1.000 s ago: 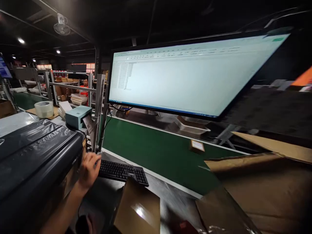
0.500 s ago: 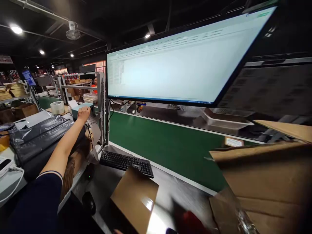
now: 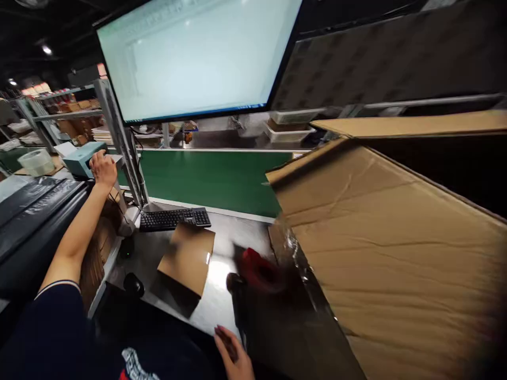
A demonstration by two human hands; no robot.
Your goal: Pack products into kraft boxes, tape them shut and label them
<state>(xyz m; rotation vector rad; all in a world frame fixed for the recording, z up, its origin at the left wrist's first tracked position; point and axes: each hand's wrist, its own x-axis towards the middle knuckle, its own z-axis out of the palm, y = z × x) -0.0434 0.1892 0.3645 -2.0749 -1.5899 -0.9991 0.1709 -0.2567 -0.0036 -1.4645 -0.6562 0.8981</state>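
Observation:
My left hand (image 3: 103, 168) is stretched out to a teal label printer (image 3: 82, 158), with its fingers curled at the printer's front. A pale paper label (image 3: 117, 158) shows at the side of this hand and seems to be in its grip; the fingers partly hide it. Near the bottom edge, my right hand (image 3: 234, 354) is open and holds nothing, its thumb and forefinger apart over the front of the metal table (image 3: 219, 311). Ahead of it lies a closed brown cardboard box (image 3: 189, 258). A blurred red object (image 3: 259, 269) and a dark long-handled object (image 3: 236, 287) are to the right.
A large open carton (image 3: 396, 248) takes up the right side. Behind the table runs a green conveyor belt (image 3: 214, 177), below a big monitor (image 3: 198, 63). A keyboard (image 3: 174, 219) and a mouse (image 3: 133, 285) rest on the table. Black plastic packaging (image 3: 43, 227) lies at left.
The view has turned right and downward. My right hand, barely visible at the bottom edge before, now shows with its fingers apart. My left hand stays at the printer.

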